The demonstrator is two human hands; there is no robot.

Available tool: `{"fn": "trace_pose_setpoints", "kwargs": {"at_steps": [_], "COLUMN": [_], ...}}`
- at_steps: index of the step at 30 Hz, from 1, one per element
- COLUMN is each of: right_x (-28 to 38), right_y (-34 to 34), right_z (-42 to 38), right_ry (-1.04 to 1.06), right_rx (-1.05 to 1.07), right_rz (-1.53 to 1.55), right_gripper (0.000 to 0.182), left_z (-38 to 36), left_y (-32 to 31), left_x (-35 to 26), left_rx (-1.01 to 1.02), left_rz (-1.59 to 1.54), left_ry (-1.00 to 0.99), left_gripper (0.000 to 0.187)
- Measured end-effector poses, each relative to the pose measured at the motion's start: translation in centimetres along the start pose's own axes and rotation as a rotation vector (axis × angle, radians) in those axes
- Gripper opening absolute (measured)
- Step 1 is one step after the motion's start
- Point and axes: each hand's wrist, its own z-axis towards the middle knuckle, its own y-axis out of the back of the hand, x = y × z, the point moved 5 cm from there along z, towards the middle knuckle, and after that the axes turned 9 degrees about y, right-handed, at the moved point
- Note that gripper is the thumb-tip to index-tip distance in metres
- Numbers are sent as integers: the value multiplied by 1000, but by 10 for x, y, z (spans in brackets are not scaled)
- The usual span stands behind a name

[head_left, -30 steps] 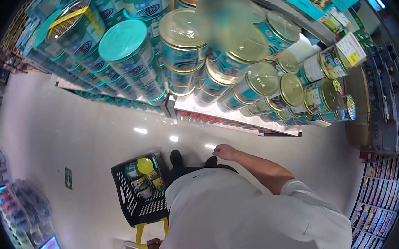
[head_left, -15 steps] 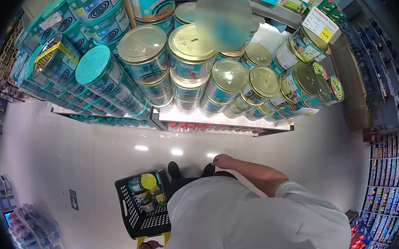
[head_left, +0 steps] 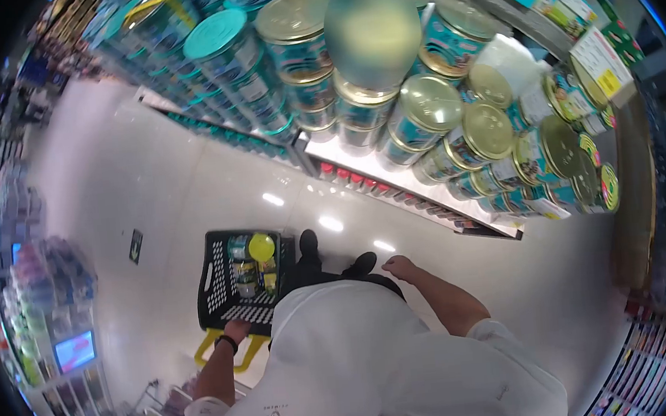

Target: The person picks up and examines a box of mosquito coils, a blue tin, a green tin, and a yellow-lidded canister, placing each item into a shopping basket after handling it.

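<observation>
My left hand (head_left: 238, 329), with a dark band at the wrist, is closed at the near rim of a black shopping basket (head_left: 259, 314). The yellow handle (head_left: 240, 367) of the basket lies beneath that wrist. Inside the basket are several cans (head_left: 245, 271) and a round yellow lid (head_left: 261, 247). My right hand (head_left: 399, 267) hangs in front of my body beside my shoe (head_left: 361, 264), fingers curled in, with nothing showing in them.
Stacked tins with gold lids (head_left: 431, 101) and teal tubs (head_left: 215, 34) fill the shelf (head_left: 414, 187) ahead. A price card (head_left: 604, 65) stands at its right. Other shelving (head_left: 640, 367) is at lower right, and a lit screen (head_left: 75, 351) at left.
The view has turned, and the shelf now slants down to the right. My left hand has moved forward from beside the yellow handle to the basket's rim. My right hand stays low and curled.
</observation>
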Motion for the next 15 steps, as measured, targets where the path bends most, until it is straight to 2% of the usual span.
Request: {"fn": "trace_pose_setpoints", "kwargs": {"at_steps": [1,2,7,9,11,13,15], "right_x": [-7,-11,5,18,33,44,58], "right_y": [-4,-7,-14,-13,-12,-10,-12], "right_z": [5,11,23,25,24,24,30], "right_ry": [16,10,-3,-12,-33,-56,-75], "right_rx": [7,12,81,94,96,108,123], "right_rz": [56,74,78,62,33,12,-8], "right_gripper": [42,43,39,39,44,43,43], "left_z": [-24,-44,-42,-27,-10,10,29], "left_y": [-1,2,0,-1,-1,6,21], "left_x": [3,-7,-13,-12,-13,-17,-15], "left_rx": [35,40,-33,-107,-58,-77,-170], "left_rz": [-373,-436,-275,-359,-481,-451,-497], "left_ry": [131,153,94,124,179,171,171], "left_gripper": [39,43,48,45,45,46,54]}}
